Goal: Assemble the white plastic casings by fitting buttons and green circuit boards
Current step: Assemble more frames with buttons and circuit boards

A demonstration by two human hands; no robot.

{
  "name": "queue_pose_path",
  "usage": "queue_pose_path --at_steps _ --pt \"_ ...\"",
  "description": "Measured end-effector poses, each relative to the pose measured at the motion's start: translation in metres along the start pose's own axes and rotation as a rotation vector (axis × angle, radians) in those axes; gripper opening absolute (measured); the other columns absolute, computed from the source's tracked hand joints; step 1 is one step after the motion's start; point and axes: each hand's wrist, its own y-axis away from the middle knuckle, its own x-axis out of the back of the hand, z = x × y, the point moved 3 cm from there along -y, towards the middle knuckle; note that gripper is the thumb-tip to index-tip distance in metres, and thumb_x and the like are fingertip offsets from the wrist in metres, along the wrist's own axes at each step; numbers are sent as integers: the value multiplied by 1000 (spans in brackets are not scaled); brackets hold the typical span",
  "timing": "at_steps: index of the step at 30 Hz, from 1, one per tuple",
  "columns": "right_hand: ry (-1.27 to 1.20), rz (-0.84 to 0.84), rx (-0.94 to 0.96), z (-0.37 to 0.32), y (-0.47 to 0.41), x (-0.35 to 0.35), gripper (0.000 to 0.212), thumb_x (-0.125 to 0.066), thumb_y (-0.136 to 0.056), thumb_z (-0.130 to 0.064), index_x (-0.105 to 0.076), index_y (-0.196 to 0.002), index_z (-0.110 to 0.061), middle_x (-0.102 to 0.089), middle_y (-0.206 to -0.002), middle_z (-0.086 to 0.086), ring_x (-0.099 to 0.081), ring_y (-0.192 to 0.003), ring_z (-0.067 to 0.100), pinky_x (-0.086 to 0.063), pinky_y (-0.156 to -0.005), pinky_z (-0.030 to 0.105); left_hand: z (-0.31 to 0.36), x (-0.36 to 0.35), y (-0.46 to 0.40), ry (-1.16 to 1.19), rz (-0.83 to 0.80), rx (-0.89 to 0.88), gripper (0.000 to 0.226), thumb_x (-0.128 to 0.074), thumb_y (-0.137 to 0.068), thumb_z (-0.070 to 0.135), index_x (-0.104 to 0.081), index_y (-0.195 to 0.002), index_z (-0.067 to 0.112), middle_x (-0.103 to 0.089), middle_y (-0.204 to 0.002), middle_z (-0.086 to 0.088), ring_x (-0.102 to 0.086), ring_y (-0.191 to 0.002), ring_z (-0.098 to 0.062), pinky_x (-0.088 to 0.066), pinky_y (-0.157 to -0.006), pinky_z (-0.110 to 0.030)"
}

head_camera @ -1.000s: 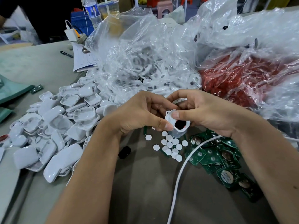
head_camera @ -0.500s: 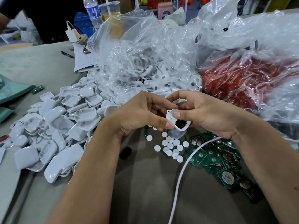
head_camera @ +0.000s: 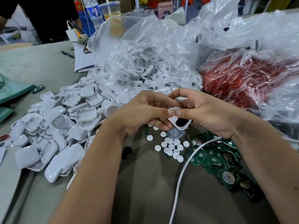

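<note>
Both hands meet above the table's middle around one small white casing (head_camera: 184, 126) with a dark opening in it. My left hand (head_camera: 144, 112) grips it from the left, thumb pressed on its top edge. My right hand (head_camera: 208, 112) holds it from the right, thumb meeting the left thumb on the rim. Below the hands lie several white round buttons (head_camera: 169, 147). Green circuit boards (head_camera: 215, 157) are heaped to the right of them. A big pile of white casings (head_camera: 64, 123) covers the table's left side.
A clear bag of white parts (head_camera: 145, 62) and a bag of red parts (head_camera: 246, 78) stand behind the hands. A white cable (head_camera: 181, 180) runs across the boards toward me. A small black part (head_camera: 127, 152) lies by my left forearm. Papers (head_camera: 84, 60) and a pen (head_camera: 68, 54) sit far left.
Both hands keep their hold on the casing; the thumbs have drawn closer together on its upper rim and the casing has tilted slightly.
</note>
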Motion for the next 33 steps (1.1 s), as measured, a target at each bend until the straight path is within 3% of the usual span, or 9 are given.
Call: queue_pose_path --at_steps 3,9,11,13,15,19,21,25,33 --pt "-10 12 2 -1 0 -1 22 -64 -102 -12 -61 -123 -17 -73 -104 10 -68 -80 23 -57 -75 50 0 -4 -3 -24 56 14 16 -72 -90 -4 -77 -103 4 -70 -89 -17 -71 -63 -22 -60 -60 -25" --pt "48 114 -16 -2 0 -1 19 -64 -103 -13 -64 -121 -18 -70 -107 21 -68 -79 26 -55 -81 57 0 -7 -4 -34 88 35 20 -68 -88 -11 -75 -95 7 -70 -79 -9 -69 -60 -19 -58 -59 -25" --pt "31 140 -40 -1 1 0 18 -64 -103 -16 -65 -120 -19 -72 -110 18 -73 -88 36 -57 -89 63 0 -8 -3 -35 103 35 19 -68 -88 -11 -74 -96 6 -70 -81 -12 -69 -59 -18 -58 -60 -24" --pt "5 144 -54 -1 2 2 19 -63 -103 -18 -65 -122 -17 -74 -116 17 -69 -109 47 -57 -94 65 1 -7 -3 -27 118 34 19 -68 -88 -11 -74 -98 5 -70 -83 -14 -69 -60 -18 -58 -60 -24" --pt "-10 134 -52 -2 3 4 22 -65 -101 -18 -65 -123 -14 -73 -117 20 -68 -114 46 -60 -93 55 2 -6 -3 -18 129 31 20 -67 -89 -11 -74 -98 5 -71 -82 -13 -70 -61 -19 -59 -60 -25" --pt "-69 93 -72 -3 5 6 34 -73 -90 -19 -66 -121 -7 -73 -113 23 -75 -96 29 -63 -74 31 2 -4 -2 -14 160 24 18 -68 -89 -9 -74 -98 6 -71 -79 -11 -70 -63 -20 -60 -61 -26" --pt "-90 70 -104 -2 6 8 38 -75 -86 -18 -65 -120 -6 -76 -105 19 -75 -87 26 -60 -70 25 2 -3 -2 -4 184 29 20 -67 -89 -10 -75 -96 7 -72 -79 -10 -69 -62 -20 -60 -60 -25" --pt "-101 92 -120 -1 6 9 29 -72 -91 -1 -65 -119 -2 -76 -97 18 -73 -80 24 -59 -65 22 2 -3 -2 6 198 40 24 -66 -88 -12 -75 -93 9 -72 -82 -13 -69 -62 -21 -58 -58 -24" --pt "-126 206 -114 -3 4 9 28 -75 -88 3 -69 -115 0 -76 -99 24 -72 -79 27 -62 -67 27 4 -4 -2 61 238 35 23 -64 -88 -14 -74 -93 6 -69 -82 -15 -69 -60 -21 -56 -55 -21"
